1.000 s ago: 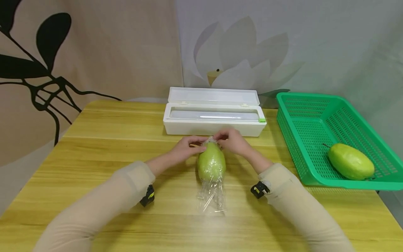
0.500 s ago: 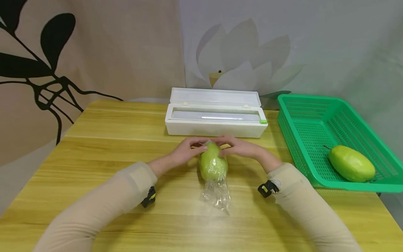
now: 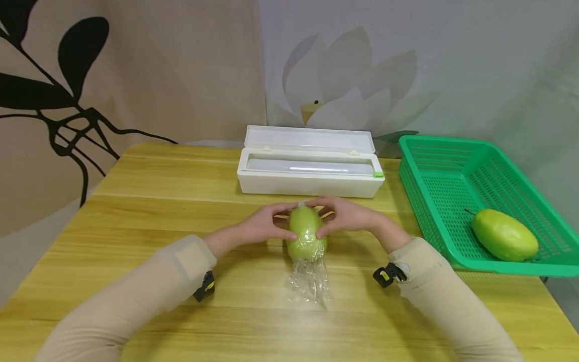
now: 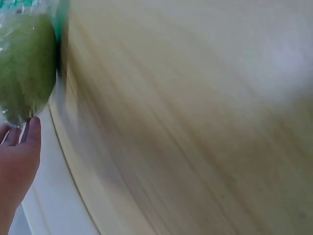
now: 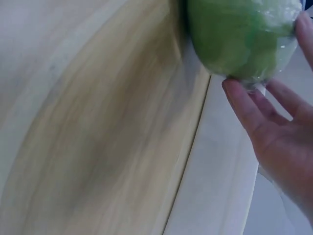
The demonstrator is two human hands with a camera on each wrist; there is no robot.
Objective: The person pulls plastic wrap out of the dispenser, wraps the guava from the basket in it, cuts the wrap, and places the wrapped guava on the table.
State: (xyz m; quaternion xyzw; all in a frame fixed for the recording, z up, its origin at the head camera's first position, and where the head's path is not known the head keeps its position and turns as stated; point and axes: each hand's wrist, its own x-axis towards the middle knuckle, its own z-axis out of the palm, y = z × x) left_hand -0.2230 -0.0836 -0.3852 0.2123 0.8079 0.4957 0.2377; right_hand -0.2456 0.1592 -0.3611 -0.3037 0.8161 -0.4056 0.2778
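A green pear (image 3: 304,226) lies near the middle of the table, covered in clear cling film (image 3: 309,284) whose loose tail spreads toward me. From the left, my left hand (image 3: 262,223) holds it, with the thumb on its side and the other fingers at the far end. My right hand (image 3: 348,216) holds the opposite side in much the same way. In the left wrist view, the thumb of the left hand (image 4: 17,161) meets the end of the wrapped pear (image 4: 27,63). The right wrist view has the right hand's fingers (image 5: 242,103) against the film-covered pear (image 5: 234,39).
Behind the hands stands a white cling film box (image 3: 309,186), its lid (image 3: 309,138) raised and a roll (image 3: 309,167) inside. A green plastic basket (image 3: 445,251) on the right contains another pear (image 3: 504,235). All rest on a wooden table (image 3: 181,211) before a printed curtain.
Both hands have shifted from the film gathered at the pear's far end to its two sides, thumbs moving nearer to me. The pear has stayed almost in place; its film tail has shifted slightly.
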